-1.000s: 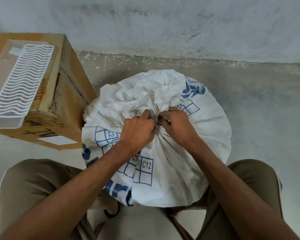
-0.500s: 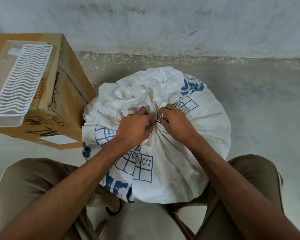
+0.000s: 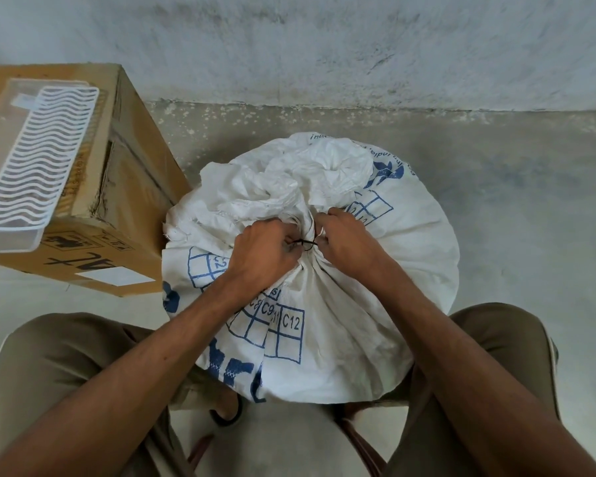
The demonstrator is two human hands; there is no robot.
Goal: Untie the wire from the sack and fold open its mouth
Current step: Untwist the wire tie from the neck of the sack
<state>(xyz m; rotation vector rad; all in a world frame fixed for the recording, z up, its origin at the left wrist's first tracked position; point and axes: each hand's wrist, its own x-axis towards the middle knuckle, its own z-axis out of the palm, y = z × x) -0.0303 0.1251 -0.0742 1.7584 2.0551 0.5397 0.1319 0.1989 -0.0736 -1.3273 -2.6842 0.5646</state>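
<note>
Sack [image 3: 341, 304], white woven, centre frame, mouth gathered; black wire [image 3: 305, 243] at neck, pinched between left hand [image 3: 264, 249] and right hand [image 3: 350, 241], hands close together.

Sack [image 3: 341, 321]: white woven fabric, dulled with grey smudges; blue printing, including a grid of outlined squares lettered "C9" and "C12", solid blue motifs and a line of small blue script near the far edge.
Wire [image 3: 305, 243]: black.
Cardboard box [image 3: 124, 187]: tan brown, black printed lettering and symbols, one plain white label.
Rack [image 3: 31, 166]: white, wavy parallel bars, set in a clear tray.
Trousers [image 3: 66, 373]: khaki-olive.
Floor [image 3: 513, 201]: pale grey-green concrete, white specks by the wall.
Wall [image 3: 324, 46]: whitish, grey-streaked.
</note>
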